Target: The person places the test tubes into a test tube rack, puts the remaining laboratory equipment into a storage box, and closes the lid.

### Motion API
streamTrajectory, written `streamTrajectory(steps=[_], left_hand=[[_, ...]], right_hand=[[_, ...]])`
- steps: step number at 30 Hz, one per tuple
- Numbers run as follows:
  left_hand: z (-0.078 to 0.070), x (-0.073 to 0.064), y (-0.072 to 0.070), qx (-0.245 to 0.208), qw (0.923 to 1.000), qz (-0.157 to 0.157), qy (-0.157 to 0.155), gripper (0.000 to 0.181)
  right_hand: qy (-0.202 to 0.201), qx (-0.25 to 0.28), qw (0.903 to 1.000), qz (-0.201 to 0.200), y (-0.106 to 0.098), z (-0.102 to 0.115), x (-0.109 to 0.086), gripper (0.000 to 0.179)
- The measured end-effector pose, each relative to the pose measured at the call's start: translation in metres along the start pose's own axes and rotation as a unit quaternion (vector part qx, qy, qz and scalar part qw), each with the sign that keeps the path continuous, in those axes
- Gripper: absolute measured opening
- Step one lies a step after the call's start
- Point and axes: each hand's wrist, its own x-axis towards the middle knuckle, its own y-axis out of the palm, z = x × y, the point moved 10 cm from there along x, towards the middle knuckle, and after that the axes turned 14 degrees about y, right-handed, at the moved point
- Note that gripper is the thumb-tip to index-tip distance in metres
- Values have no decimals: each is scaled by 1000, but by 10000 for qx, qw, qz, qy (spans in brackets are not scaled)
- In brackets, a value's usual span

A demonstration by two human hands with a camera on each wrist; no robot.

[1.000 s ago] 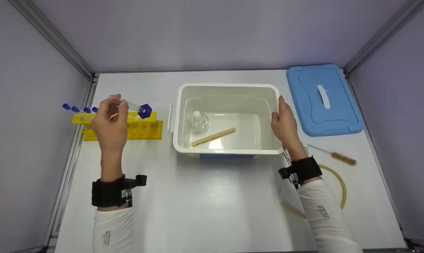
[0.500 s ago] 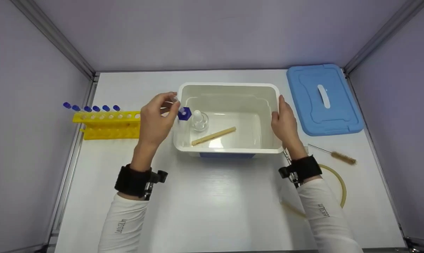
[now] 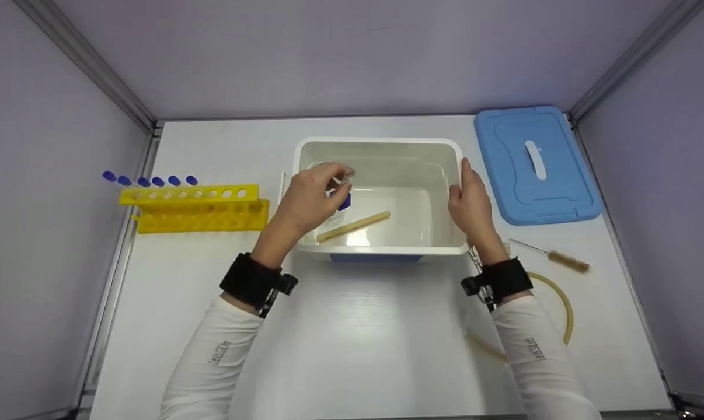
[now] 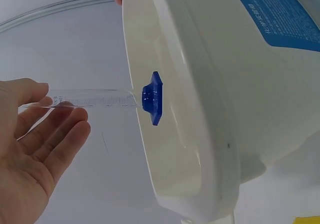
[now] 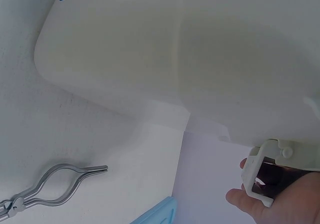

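Observation:
My left hand (image 3: 305, 198) is over the left half of a white storage box (image 3: 381, 251). Between its thumb and fingers it pinches a clear graduated cylinder (image 4: 100, 97) near the mouth end. The cylinder's blue hexagonal base (image 4: 154, 98) points away from the hand, into the box opening. At the box's right side my right hand (image 3: 473, 207) grips the rim, beside a white side latch (image 5: 257, 171). A tan wooden stick (image 3: 355, 226) lies on the box floor. The glass bottle with a white cap inside is mostly hidden under my left hand.
A yellow test tube rack (image 3: 200, 219) with several blue-capped tubes (image 3: 144, 182) stands at left. The blue lid (image 3: 539, 175) lies at back right. Nearer are a test tube brush (image 3: 569, 261), rubber tubing (image 3: 567, 309) and metal tongs (image 5: 62, 184).
My left hand has carried the graduated cylinder rightward, from over the yellow rack to over the inside of the box. My right hand has stayed at the box's right rim.

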Motion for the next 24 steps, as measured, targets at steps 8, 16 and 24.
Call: streamTrajectory(steps=[8, 16, 24], left_hand=[[8, 10, 20, 327, 9949, 937, -170, 23], [30, 15, 33, 412, 9873, 1439, -534, 28], [45, 23, 55, 723, 9757, 2005, -511, 29]], right_hand=[[85, -1, 10000, -1, 2, 1, -1, 64], [117, -65, 9999, -24, 3, -1, 0, 63], [85, -53, 9999, -74, 0, 0, -1, 63]])
